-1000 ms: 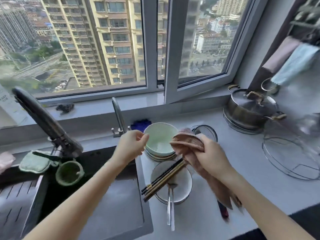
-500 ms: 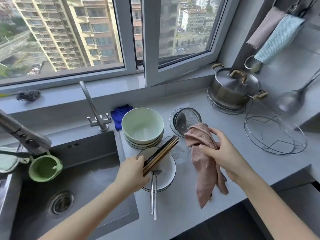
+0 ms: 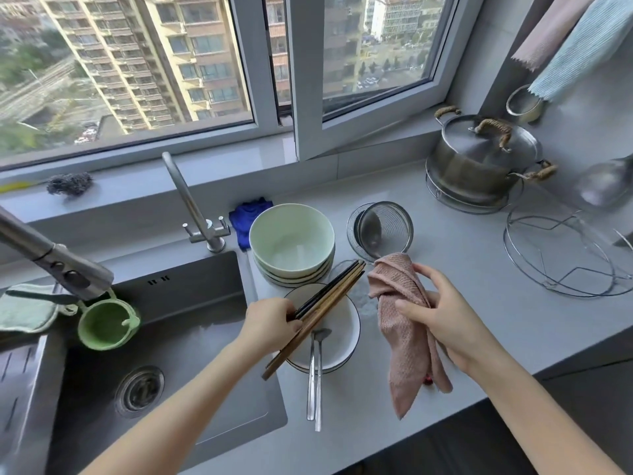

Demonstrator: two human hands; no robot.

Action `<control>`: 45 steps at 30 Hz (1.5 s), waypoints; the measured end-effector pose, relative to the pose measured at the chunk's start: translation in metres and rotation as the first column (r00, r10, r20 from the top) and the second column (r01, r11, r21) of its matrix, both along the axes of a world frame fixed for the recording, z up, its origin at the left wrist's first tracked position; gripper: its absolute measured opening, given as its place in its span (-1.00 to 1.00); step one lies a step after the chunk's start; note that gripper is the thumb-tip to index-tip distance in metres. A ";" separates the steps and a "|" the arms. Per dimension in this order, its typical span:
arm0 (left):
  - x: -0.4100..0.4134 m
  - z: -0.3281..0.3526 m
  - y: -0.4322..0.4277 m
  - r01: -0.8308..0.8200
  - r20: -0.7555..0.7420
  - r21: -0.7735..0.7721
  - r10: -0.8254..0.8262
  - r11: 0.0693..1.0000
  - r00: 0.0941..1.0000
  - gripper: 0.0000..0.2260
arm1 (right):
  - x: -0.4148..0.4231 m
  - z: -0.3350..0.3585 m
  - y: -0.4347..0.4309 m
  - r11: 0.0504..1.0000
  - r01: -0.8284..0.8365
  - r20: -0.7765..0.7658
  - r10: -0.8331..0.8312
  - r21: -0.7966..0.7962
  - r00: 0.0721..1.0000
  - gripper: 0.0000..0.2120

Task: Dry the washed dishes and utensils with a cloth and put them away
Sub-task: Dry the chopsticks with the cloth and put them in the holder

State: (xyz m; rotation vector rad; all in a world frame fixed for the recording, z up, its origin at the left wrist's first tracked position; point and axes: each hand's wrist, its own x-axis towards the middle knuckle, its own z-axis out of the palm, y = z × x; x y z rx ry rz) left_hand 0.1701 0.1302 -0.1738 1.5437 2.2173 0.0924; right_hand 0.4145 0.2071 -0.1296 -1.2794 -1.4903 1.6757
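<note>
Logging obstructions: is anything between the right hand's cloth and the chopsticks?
Nothing visible. Only open space separates the pink woven cloth in the right hand from the dark wooden chopsticks in the left hand.

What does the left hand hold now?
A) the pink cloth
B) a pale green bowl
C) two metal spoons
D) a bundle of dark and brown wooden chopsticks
D: the left hand grips the bundle of dark and brown wooden chopsticks; the right hand holds the pink woven cloth.

wooden chopsticks [image 3: 329, 296], waffle-weave cloth [image 3: 407, 330], steel pot [image 3: 479, 159]
</note>
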 end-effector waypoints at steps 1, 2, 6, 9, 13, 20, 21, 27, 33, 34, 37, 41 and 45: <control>-0.001 0.001 0.000 -0.040 0.043 0.006 0.040 0.999 0.998 -0.81 | -0.001 -0.001 0.000 1.000 0.001 -0.002 -0.001 -0.003 1.000 -0.50; -0.003 0.002 -0.001 -0.082 0.087 0.016 0.080 0.997 0.993 -0.81 | -0.003 -0.002 -0.001 1.000 0.003 -0.003 -0.003 -0.004 1.000 -0.50; -0.010 0.009 -0.005 -0.180 0.157 0.070 0.168 0.981 0.973 -0.83 | -0.012 -0.003 -0.003 1.000 0.023 -0.023 -0.022 0.006 0.999 -0.49; -0.011 0.021 -0.011 -0.177 0.091 0.095 0.169 0.980 0.981 -0.77 | -0.019 0.000 -0.005 0.998 0.055 -0.035 -0.054 0.038 0.998 -0.54; -0.015 0.056 -0.016 -0.229 0.194 0.190 0.192 0.955 0.962 -0.78 | -0.027 0.014 -0.011 0.976 0.094 -0.044 -0.087 0.195 0.995 -0.53; -0.006 0.135 0.000 -0.261 0.460 0.171 0.157 0.950 0.874 -0.73 | -0.080 0.053 -0.023 0.385 -0.283 0.342 -0.094 0.879 0.935 -0.47; -0.006 0.145 0.000 -0.302 0.500 0.163 0.185 0.939 0.846 -0.72 | -0.088 0.055 -0.022 0.220 -0.365 0.404 -0.168 0.905 0.899 -0.48; -0.011 0.179 -0.021 -0.431 0.587 0.069 0.313 0.900 0.746 -0.72 | -0.118 0.075 0.005 -0.173 -0.483 0.474 -0.093 0.858 0.875 -0.61; -0.022 0.188 -0.064 -0.515 0.588 0.045 0.394 0.856 0.707 -0.68 | -0.149 0.078 0.030 -0.367 -0.492 0.552 0.075 0.790 0.831 -0.88; -0.032 0.191 -0.078 -0.546 0.602 0.011 0.430 0.838 0.672 -0.67 | -0.146 0.075 0.046 -0.334 -0.479 0.525 0.058 0.812 0.849 -0.90; -0.065 0.199 -0.127 -0.686 0.716 -0.018 0.488 0.728 0.499 -0.64 | -0.133 0.069 0.102 -0.148 -0.430 0.433 -0.015 0.891 0.902 -0.92; -0.070 0.183 -0.146 -0.791 0.737 0.209 0.438 0.575 0.514 -0.72 | -0.156 0.071 0.085 0.199 -0.228 0.185 0.210 0.953 0.960 -0.85; -0.067 0.166 -0.132 -0.833 0.810 0.308 0.333 0.460 0.483 -0.77 | -0.197 0.079 0.006 0.788 -0.267 -0.181 0.428 0.555 0.885 -0.76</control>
